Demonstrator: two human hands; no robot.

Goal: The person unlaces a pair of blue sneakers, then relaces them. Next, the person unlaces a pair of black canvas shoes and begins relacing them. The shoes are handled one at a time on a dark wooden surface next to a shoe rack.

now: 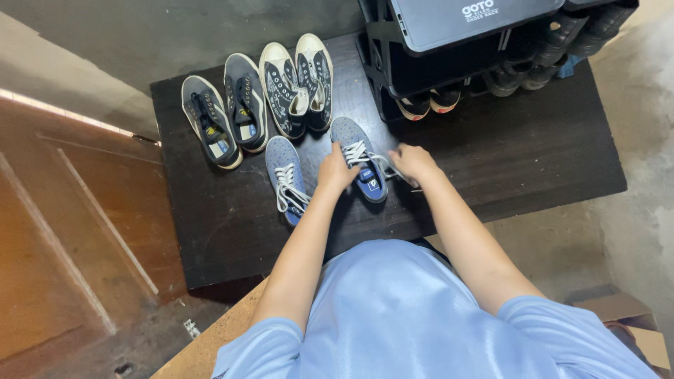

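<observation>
Blue sneaker (359, 156), laces in both hands; shoes on rack (449, 77)

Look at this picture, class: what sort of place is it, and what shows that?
Probably a home entryway. A dark shoe rack holds footwear, pairs of sneakers lie on a black mat, and a wooden door is alongside.

Both bare arms reach forward and down from near edge, converging toward centre; elbows bent slightly outward; short pale-blue sleeves at upper arms. Left hand (335, 170) knuckles up, fingers curled downward in closed grasp; right hand (413, 161) just right of it, at same level, fingers pinched together, pointing left; wrists straight; hands near each other, not touching.
</observation>
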